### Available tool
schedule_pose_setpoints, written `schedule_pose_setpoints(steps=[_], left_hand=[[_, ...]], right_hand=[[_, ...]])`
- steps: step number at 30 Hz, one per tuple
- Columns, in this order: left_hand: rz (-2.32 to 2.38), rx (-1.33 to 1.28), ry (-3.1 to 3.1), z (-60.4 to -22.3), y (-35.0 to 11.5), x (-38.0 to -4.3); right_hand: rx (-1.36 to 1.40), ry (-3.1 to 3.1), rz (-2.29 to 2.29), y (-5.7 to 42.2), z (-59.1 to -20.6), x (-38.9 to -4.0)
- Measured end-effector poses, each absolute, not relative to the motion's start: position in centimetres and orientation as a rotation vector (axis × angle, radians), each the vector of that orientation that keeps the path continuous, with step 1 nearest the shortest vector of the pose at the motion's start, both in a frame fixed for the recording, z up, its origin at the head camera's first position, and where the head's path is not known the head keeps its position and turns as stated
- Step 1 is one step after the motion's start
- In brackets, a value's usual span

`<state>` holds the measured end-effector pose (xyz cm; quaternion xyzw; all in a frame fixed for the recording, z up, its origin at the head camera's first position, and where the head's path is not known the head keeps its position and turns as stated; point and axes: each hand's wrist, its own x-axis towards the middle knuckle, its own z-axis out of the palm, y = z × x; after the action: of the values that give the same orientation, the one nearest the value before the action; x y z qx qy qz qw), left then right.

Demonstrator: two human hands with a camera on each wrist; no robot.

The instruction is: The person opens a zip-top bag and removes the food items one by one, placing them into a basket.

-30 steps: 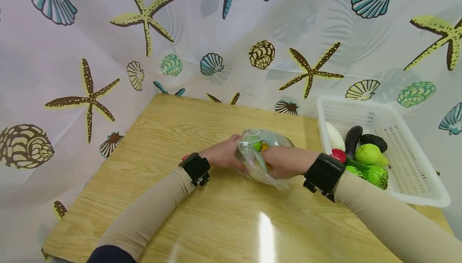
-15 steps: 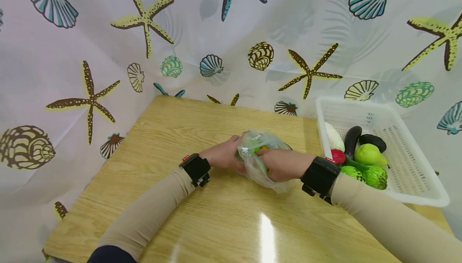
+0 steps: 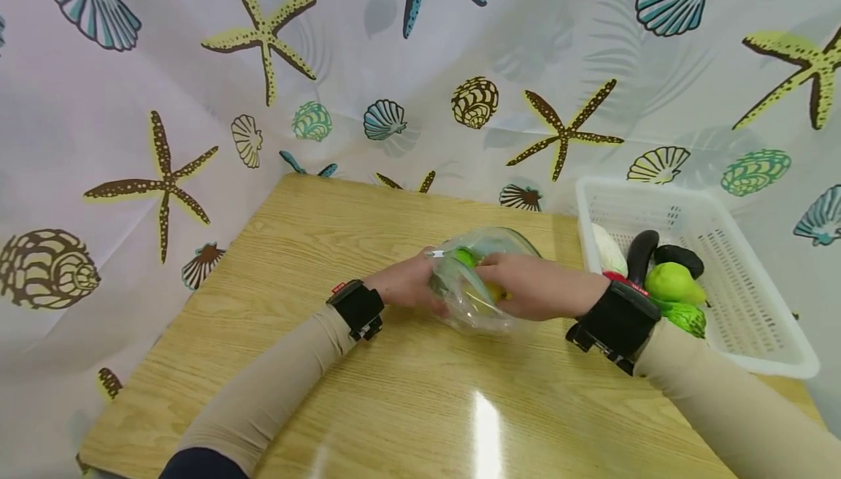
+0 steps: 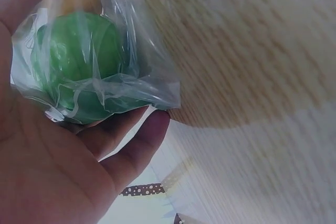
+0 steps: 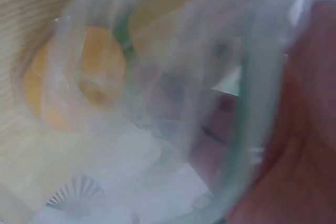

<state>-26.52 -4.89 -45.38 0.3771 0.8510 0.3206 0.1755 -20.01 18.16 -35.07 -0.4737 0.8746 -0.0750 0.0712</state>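
A clear zip-top plastic bag (image 3: 476,315) lies on the table in front of me, bulging with produce. My left hand (image 3: 407,282) grips its left side, thumb on one side and fingers curled beneath in the left wrist view. A round green vegetable or fruit (image 4: 79,51) sits inside against that palm. My right hand (image 3: 528,285) reaches into the bag's mouth from the right. Through the blurred plastic in the right wrist view show an orange fruit (image 5: 102,56) and a yellow fruit (image 5: 160,17) near my fingers. Whether those fingers hold anything is unclear.
On the right stands a white plastic basket (image 3: 769,318). In it lie an eggplant (image 3: 640,254), a green pear (image 3: 673,283), a dark elongated vegetable (image 3: 680,258), a white item (image 3: 609,249) and a green bumpy vegetable (image 3: 686,318). A patterned curtain (image 3: 394,48) hangs behind the wooden table (image 3: 315,223).
My right hand has shifted slightly right at the bag's mouth. The bag's far side has risen and its opening looks wider. My left hand has stayed in place.
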Motion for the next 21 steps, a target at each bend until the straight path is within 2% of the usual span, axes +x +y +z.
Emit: schedule_pose_setpoints(steps=[12,17,21], left_hand=[[1.044,1.106,2.34,-45.2,-4.8,-26.1],[1.058,1.071,2.361,-44.5,-4.8,-25.8],[1.004,1.017,2.398,-44.4,-4.9,-25.8]], right_hand=[[-1.269,2.781,-0.471,21.4,-29.5,-17.4],[-1.298,2.91,-0.61,24.3,-26.9,-16.1],[-1.229,3.022,-0.613,27.5,-26.7,-15.5]])
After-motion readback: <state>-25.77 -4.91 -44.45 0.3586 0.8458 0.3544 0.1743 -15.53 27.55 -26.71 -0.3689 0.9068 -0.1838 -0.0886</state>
